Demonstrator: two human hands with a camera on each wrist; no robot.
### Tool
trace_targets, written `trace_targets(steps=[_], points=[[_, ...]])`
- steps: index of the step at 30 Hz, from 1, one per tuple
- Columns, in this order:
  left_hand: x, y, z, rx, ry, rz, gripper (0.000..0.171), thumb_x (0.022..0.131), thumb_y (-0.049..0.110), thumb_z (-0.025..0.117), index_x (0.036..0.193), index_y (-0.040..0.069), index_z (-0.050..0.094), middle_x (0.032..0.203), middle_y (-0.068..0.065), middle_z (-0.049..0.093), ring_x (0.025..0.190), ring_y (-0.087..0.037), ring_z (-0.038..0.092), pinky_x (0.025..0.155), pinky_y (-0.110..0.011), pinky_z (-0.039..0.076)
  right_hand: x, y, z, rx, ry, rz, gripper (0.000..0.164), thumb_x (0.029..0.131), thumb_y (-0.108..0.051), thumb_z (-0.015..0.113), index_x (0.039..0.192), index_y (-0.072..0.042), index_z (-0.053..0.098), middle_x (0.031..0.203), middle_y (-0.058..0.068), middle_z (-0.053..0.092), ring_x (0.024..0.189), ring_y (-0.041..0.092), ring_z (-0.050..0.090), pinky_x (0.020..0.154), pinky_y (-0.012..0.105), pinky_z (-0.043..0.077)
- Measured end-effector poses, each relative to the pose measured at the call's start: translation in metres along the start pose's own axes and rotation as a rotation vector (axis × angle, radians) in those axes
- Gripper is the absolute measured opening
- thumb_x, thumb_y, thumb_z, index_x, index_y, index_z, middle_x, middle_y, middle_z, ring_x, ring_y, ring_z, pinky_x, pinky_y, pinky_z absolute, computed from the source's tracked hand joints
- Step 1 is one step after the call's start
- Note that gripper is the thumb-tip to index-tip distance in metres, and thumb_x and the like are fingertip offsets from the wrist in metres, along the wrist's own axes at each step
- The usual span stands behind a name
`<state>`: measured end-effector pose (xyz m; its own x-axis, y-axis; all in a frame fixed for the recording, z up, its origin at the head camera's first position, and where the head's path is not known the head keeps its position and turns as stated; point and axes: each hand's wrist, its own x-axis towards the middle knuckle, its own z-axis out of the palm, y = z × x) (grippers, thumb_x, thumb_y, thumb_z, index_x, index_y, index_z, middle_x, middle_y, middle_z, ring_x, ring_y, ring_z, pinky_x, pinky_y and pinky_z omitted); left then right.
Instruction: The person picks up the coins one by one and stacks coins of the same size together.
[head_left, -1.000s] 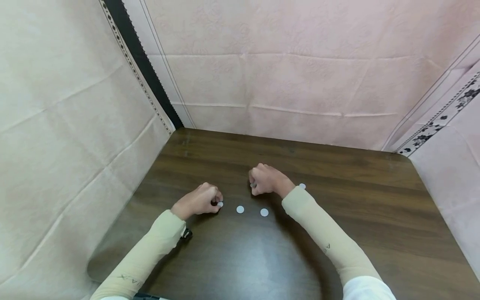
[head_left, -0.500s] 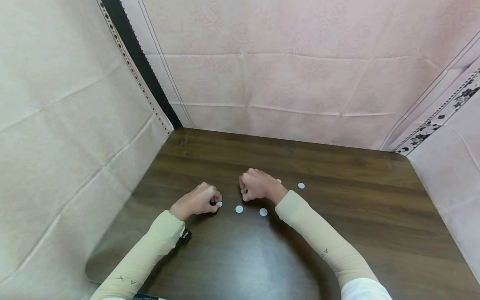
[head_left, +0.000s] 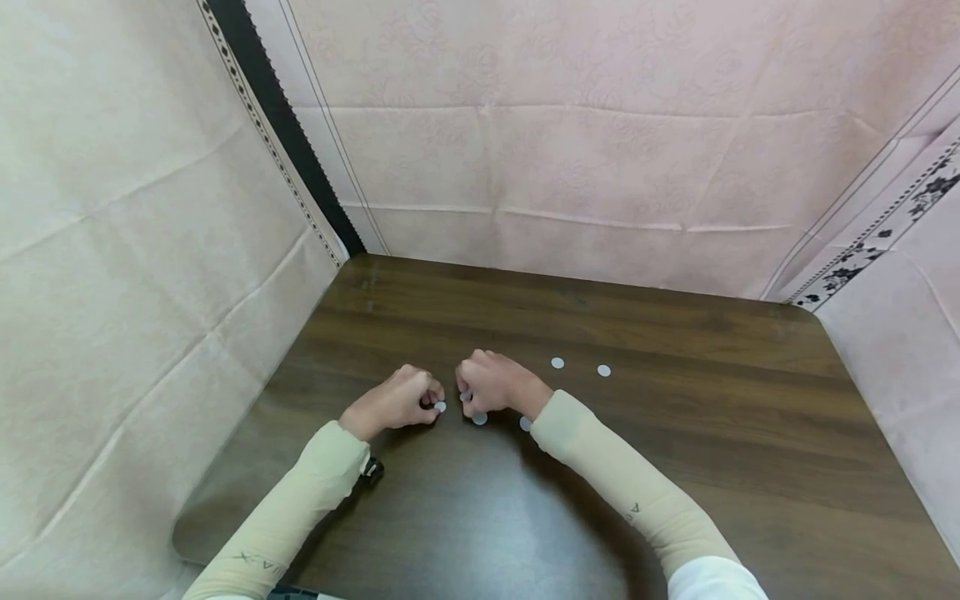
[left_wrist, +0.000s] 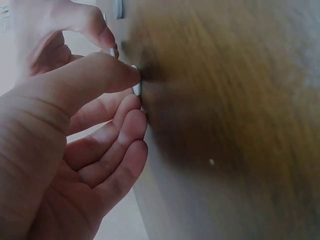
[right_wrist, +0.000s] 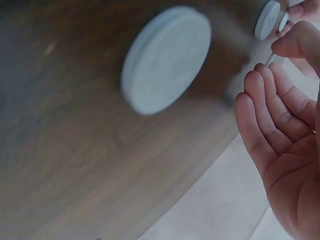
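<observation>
My left hand (head_left: 397, 402) is low over the table, pinching a small white disc (head_left: 440, 407) between thumb and index finger; the left wrist view shows this disc (left_wrist: 137, 82) edge-on at the wood. Just to its right, my right hand (head_left: 495, 383) pinches a second white disc (head_left: 465, 397), seen as a thin edge (right_wrist: 270, 59) in the right wrist view. Below the right hand's fingers lies another disc (head_left: 480, 419), partly covered. One more disc (head_left: 525, 424) peeks out beside the right sleeve, which hides part of it.
Two further white discs, a nearer-left one (head_left: 557, 362) and one farther right (head_left: 603, 371), lie flat beyond the right wrist. The brown wooden table (head_left: 675, 400) has pale cloth (head_left: 562, 167) hanging behind it and at both sides.
My right hand has moved left and nearer to me with its disc, ending close to the left hand. A disc it had covered at the back now shows. The left hand has stayed put.
</observation>
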<state>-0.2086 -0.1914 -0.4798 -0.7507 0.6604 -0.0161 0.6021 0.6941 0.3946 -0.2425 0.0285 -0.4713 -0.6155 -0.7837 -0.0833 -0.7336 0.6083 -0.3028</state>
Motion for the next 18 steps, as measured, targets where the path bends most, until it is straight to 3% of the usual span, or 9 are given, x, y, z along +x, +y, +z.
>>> trace_targets(steps=[4,11,18], points=[[0.000,-0.001,-0.001,-0.011,-0.002,-0.010,0.004,0.089,0.011,0.080,0.087,0.010,0.077,0.083,0.004,0.074,0.077,-0.006,0.067,0.073,-0.023,0.056,0.004,-0.006,0.003,0.009,-0.004,0.001,0.034,0.081,-0.014,0.078,0.063,-0.018,0.049,0.053,-0.013,0.032,0.050,0.002,0.026,0.051,0.021,0.025],[0.000,-0.004,0.000,-0.055,-0.008,-0.018,0.007,0.088,0.006,0.078,0.085,0.012,0.074,0.081,0.005,0.070,0.076,-0.008,0.065,0.071,-0.021,0.053,0.008,-0.016,0.008,0.068,0.007,0.012,0.025,0.081,-0.013,0.077,0.068,-0.016,0.057,0.057,-0.012,0.044,0.049,0.000,0.039,0.050,0.017,0.034],[-0.003,-0.004,0.000,-0.109,0.007,-0.023,0.007,0.086,0.003,0.078,0.088,0.008,0.075,0.083,0.003,0.071,0.077,-0.009,0.066,0.070,-0.020,0.053,0.011,-0.022,0.015,0.043,0.047,-0.009,0.037,0.080,-0.013,0.077,0.059,-0.019,0.047,0.053,-0.014,0.032,0.048,0.000,0.034,0.049,0.017,0.030]])
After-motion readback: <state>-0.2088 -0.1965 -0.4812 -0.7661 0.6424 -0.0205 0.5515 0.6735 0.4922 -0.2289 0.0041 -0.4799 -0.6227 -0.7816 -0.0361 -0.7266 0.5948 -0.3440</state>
